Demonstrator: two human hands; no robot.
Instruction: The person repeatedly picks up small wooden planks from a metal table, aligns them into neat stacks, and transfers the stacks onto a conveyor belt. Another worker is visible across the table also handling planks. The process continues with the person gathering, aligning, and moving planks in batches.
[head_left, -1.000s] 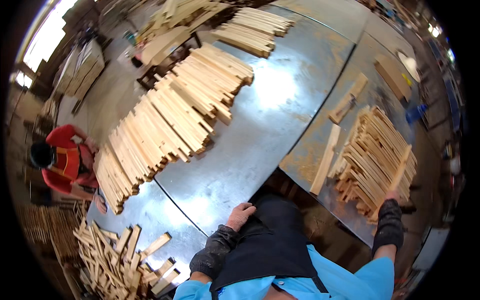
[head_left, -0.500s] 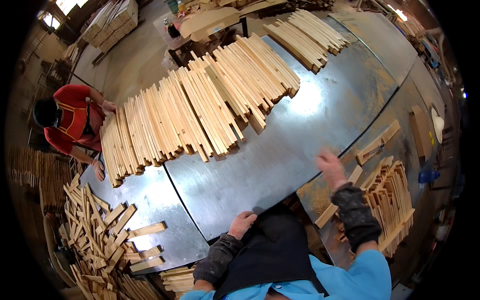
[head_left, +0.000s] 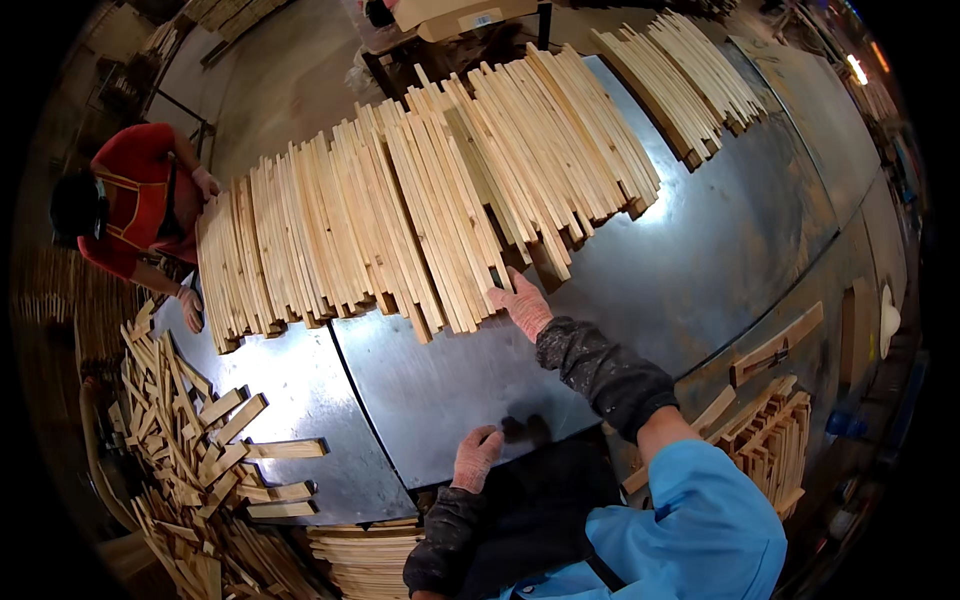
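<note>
Wooden slats [head_left: 420, 220] at twelve o'clock look light and stiff, so pinch near ends where your open right hand [head_left: 520, 303] touches; left hand [head_left: 474, 457] rests loosely curled, empty.

A single head-worn fisheye view looks steeply down from close above the metal table [head_left: 700, 250], forearms entering from the lower edge.
</note>
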